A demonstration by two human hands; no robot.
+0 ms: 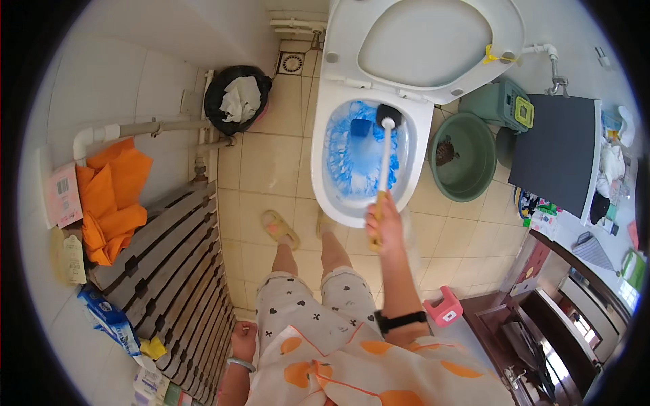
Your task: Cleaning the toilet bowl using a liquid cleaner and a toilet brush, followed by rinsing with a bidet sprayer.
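Note:
My right hand (385, 222) grips the yellowish handle of a toilet brush (384, 165). The brush's dark head lies against the back right of the inner wall of the white toilet bowl (321, 190). Blue cleaner (340, 152) streaks much of the bowl's inside, and a darker blue patch shows near the back. Raised behind the bowl are the toilet seat and lid (348, 45). Beside my left thigh hangs my left hand (245, 341), its fingers curled with nothing visible in them.
Right of the toilet stands a green basin (464, 195) with a turtle (447, 151) inside. A black-lined waste bin (216, 109) stands at back left. Wooden slats (167, 284) lean along the left wall. A pink stool (444, 307) sits near the brown door (487, 325).

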